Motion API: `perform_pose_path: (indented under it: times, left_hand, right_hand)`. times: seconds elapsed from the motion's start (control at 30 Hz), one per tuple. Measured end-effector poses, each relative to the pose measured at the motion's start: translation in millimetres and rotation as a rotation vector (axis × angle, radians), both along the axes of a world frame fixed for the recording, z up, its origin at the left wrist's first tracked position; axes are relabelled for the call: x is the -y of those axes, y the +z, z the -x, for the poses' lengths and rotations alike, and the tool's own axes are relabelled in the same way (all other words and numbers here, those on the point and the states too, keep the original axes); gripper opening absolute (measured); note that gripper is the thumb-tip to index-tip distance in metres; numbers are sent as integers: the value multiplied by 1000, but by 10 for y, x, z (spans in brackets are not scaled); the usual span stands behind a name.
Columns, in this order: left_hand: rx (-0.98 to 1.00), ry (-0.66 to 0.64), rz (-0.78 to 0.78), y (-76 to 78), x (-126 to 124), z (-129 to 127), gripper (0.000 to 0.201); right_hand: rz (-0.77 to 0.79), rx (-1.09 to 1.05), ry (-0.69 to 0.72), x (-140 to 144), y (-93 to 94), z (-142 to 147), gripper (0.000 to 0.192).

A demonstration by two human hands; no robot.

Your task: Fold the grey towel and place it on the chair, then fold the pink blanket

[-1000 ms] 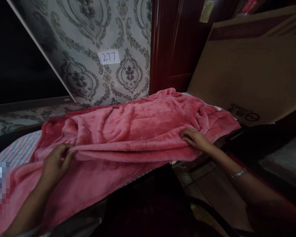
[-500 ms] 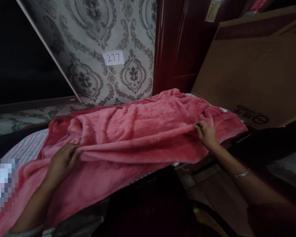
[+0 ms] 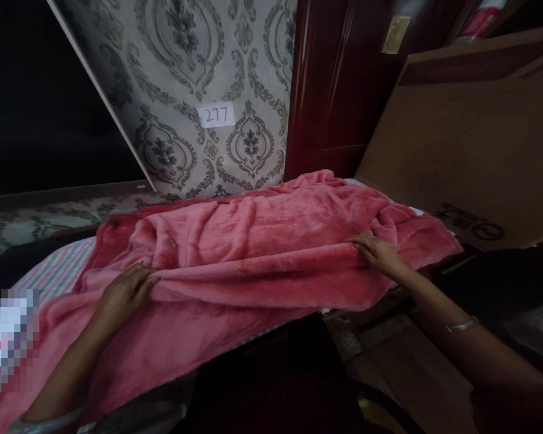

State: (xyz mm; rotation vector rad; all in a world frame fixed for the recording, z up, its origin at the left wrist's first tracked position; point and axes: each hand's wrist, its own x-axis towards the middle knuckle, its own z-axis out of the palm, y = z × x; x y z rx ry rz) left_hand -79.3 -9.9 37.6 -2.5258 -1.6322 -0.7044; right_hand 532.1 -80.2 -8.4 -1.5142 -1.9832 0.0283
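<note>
Moved: right hand point(image 3: 380, 254), now lower along the fold of the blanket point(image 3: 262, 241) than half a second ago, fingers flat on the pile rather than lifting it; the raised edge there has dropped.
Left hand point(image 3: 125, 290): much as before, fingers closed on the same fold at 8 o'clock.
Hands: well apart, one at each end of a long fold, both on cloth; the fold between them reads as being drawn straight and smoothed.
Blanket: pink, plush, heaped across the bed point(image 3: 54, 274), striped sheet showing at 9 o'clock.
Surroundings: patterned wall with label "277" point(image 3: 216, 114) at 12 o'clock; cardboard box point(image 3: 470, 144) at 2 o'clock; bangle point(image 3: 462, 325) on right wrist.
</note>
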Motion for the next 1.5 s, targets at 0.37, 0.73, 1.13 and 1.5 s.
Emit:
perform_pose_path:
  times: [0.37,0.73,1.13,1.5]
  left_hand:
    - [64,33,-30,-10,-47,38,32]
    - [148,50,-61,-34,-17,-16,21]
    - [271,7,9,246,-1,-259,30]
    - [36,136,-380,1331,-239,-487,32]
  right_hand:
    - [62,-98,91,257,3,56,32]
    - [53,105,104,166,-78,63,35]
    - [-301,-24,-416,-157,418,23,22]
    - [-481,224,-682,-400,2058,-50,20]
